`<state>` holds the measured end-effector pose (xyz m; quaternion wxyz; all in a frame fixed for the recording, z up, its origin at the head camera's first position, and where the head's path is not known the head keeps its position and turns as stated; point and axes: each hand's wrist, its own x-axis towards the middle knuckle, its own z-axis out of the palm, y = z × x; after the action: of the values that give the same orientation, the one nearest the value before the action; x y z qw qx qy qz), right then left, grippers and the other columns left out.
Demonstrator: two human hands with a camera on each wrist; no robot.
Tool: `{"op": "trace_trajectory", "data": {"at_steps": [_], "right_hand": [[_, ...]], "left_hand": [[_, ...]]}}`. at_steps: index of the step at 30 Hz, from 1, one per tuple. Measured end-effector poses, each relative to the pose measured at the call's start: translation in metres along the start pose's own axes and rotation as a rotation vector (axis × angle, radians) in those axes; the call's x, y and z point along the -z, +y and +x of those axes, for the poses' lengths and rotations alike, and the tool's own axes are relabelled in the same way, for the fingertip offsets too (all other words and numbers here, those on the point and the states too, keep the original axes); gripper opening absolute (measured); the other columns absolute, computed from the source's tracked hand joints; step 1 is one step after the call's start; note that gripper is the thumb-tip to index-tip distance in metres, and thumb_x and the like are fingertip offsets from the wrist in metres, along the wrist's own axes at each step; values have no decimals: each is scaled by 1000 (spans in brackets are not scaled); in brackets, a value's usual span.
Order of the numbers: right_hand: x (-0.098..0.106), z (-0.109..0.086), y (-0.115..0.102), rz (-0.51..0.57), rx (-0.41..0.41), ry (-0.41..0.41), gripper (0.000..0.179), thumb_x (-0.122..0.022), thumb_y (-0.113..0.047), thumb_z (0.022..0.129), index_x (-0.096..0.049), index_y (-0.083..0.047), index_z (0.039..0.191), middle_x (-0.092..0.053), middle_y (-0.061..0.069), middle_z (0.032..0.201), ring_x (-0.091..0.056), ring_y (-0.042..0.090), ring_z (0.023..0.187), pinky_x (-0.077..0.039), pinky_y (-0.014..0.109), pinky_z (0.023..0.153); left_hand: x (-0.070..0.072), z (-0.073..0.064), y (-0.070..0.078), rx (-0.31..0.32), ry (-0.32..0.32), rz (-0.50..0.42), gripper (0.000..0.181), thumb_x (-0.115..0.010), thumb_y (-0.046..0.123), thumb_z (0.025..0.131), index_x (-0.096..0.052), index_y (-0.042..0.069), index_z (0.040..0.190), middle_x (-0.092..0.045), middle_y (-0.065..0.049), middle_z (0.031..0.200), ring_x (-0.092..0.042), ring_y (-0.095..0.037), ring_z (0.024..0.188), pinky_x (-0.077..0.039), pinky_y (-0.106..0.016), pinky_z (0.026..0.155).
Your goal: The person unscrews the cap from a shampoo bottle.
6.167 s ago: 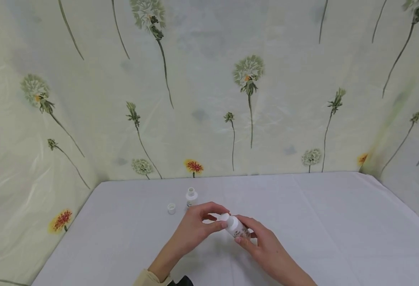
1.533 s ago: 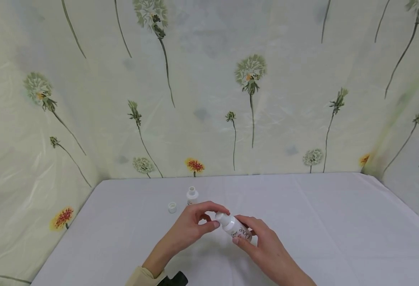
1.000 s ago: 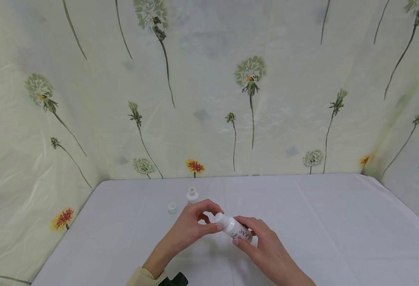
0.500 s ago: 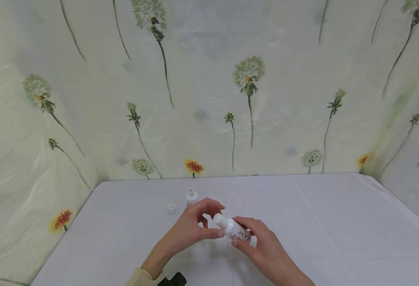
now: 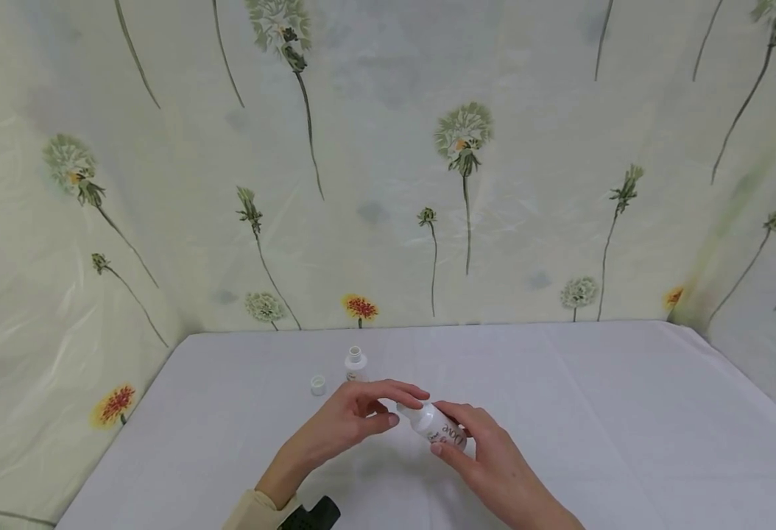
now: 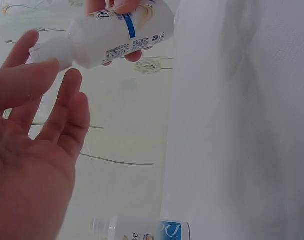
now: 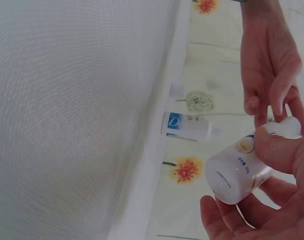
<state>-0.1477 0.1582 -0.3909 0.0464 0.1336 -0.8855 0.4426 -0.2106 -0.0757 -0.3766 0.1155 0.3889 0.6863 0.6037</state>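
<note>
My right hand (image 5: 490, 455) grips a small white Dove bottle (image 5: 439, 427) round its body, tilted with its cap end up and to the left. On its neck sits a white cap (image 6: 56, 52). My left hand (image 5: 347, 421) is at that cap, its forefinger stretched over the top and its thumb on the near side, fingers fairly straight. In the left wrist view the thumb overlaps the cap. The right wrist view shows the base of the held bottle (image 7: 227, 175) and my thumb along its side.
Behind my left hand a second white bottle (image 5: 355, 364) stands upright, its mouth uncovered. A loose white cap (image 5: 318, 385) lies to its left. White cloth (image 5: 593, 427) covers the table, and a flowered curtain (image 5: 388, 258) hangs behind its far edge.
My left fingers have shifted about the cap, from pinching it to lying stretched over it with the thumb drawn back. My right hand keeps its grip on the bottle, whose label has turned somewhat.
</note>
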Motion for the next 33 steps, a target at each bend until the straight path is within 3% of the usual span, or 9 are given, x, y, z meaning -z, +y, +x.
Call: {"op": "trace_trajectory", "data": {"at_steps": [7, 16, 20, 27, 33], "right_hand": [[0, 0, 1, 0, 45, -19, 47, -76, -20, 87, -58, -27, 130, -57, -11, 109, -51, 13, 99, -47, 41, 87], [-2, -1, 2, 4, 70, -6, 45, -77, -20, 86, -59, -29, 127, -58, -12, 110, -51, 12, 99, -47, 41, 88], [-5, -2, 3, -15, 100, 17, 45, -78, -17, 84, -60, -30, 124, -58, -15, 108, -52, 9, 98, -48, 37, 87], [-5, -3, 4, -44, 108, 35, 46, -79, -14, 83, -60, -32, 121, -57, -17, 106, -52, 7, 98, -49, 35, 86], [-4, -2, 3, -45, 104, 31, 46, -80, -16, 82, -61, -31, 121, -58, -17, 105, -52, 7, 97, -49, 36, 86]], "left_hand": [[-1, 1, 0, 27, 55, 83, 34, -64, -2, 92, -72, 20, 116, -68, 3, 115, -54, -22, 93, -50, -28, 73], [-3, 0, 2, 69, 114, 176, 24, -76, 14, 87, -72, 20, 110, -64, -2, 92, -52, -16, 79, -45, -23, 66], [-3, -1, 5, 93, 137, 206, 22, -81, 19, 82, -72, 20, 102, -59, -5, 83, -50, -17, 76, -41, -22, 64], [-3, -1, 7, 119, 157, 246, 21, -84, 22, 79, -73, 23, 96, -59, -10, 82, -51, -19, 76, -39, -23, 63], [-3, -1, 8, 130, 170, 286, 22, -86, 26, 77, -72, 27, 94, -62, 1, 82, -53, -32, 82, -40, -24, 62]]}}
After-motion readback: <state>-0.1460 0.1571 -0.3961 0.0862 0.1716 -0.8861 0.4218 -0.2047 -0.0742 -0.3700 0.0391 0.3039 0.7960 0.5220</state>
